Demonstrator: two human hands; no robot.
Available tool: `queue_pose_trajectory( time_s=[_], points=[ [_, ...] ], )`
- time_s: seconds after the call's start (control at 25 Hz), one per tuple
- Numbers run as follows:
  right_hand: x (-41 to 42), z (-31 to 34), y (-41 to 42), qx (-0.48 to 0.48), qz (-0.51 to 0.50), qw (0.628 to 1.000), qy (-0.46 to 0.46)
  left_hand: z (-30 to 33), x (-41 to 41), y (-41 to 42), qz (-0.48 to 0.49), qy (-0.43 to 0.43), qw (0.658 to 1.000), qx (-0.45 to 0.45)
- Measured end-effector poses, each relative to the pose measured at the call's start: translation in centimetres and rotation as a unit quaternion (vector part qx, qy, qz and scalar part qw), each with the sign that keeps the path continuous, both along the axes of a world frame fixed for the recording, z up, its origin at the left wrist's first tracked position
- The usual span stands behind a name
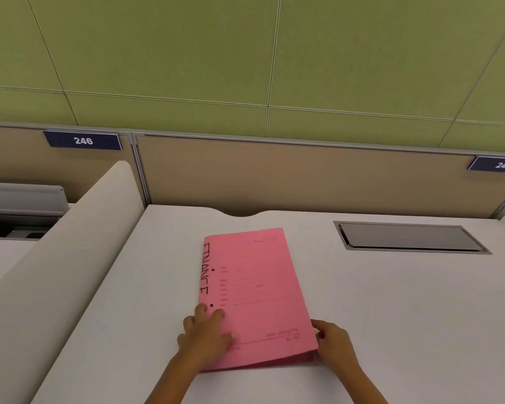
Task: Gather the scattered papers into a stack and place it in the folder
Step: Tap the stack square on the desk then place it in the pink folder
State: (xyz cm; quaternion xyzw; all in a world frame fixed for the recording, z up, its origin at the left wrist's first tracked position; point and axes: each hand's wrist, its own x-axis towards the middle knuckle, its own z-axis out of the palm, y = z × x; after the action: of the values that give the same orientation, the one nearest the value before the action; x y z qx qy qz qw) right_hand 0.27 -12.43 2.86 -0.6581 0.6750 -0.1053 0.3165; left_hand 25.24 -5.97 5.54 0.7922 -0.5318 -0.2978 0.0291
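Observation:
A pink folder (pixel 257 293) lies closed on the white desk (pixel 391 316), with "FINANCE" handwritten along its left spine edge. My left hand (pixel 206 335) rests flat on the folder's near left corner, fingers spread over the cover. My right hand (pixel 333 342) touches the folder's near right corner, fingertips at the edge of the cover. The cover sits slightly raised at the near right edge. No loose papers are visible; any inside the folder are hidden.
A grey recessed cable hatch (pixel 411 237) sits in the desk at the back right. A beige partition (pixel 303 176) with number plates 246 (pixel 83 140) and 247 (pixel 503 165) runs along the back. A rounded white divider (pixel 59 258) borders the desk's left side.

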Motion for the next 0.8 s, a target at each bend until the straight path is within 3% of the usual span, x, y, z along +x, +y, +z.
queue_pose_trajectory(
  time_s=[0.12, 0.2, 0.28, 0.44, 0.56, 0.72, 0.8],
  points=[
    [-1.4, -0.2, -0.4, 0.023, -0.079, 0.993, -0.083, -1.8, -0.8, 0.4, 0.033, -0.039, 0.997, -0.053],
    [-0.6, -0.4, -0.4, 0.004, -0.098, 0.993, -0.063, -2.4, -1.0, 0.3, 0.076, -0.023, 0.994, -0.077],
    [0.8, -0.5, 0.0, -0.019, -0.060, 0.998, -0.002, -2.5, -0.7, 0.1, 0.149, 0.052, 0.981, -0.113],
    [1.8, -1.5, 1.0, -0.021, -0.026, 0.999, 0.039, -2.4, 1.0, 0.6, 0.264, 0.316, 0.901, -0.134],
    [0.9, -1.5, 1.3, 0.014, -0.045, 0.998, -0.030, -2.9, 0.3, 2.1, 0.264, 0.448, 0.844, -0.132],
    [-2.1, -0.4, 1.3, 0.047, -0.096, 0.981, -0.163, -2.9, -1.4, 2.8, 0.281, 0.517, 0.789, -0.177],
    [-3.5, 0.8, 1.1, 0.109, -0.117, 0.949, -0.270, -2.6, -2.0, 2.1, 0.281, 0.535, 0.774, -0.189]
  ],
)
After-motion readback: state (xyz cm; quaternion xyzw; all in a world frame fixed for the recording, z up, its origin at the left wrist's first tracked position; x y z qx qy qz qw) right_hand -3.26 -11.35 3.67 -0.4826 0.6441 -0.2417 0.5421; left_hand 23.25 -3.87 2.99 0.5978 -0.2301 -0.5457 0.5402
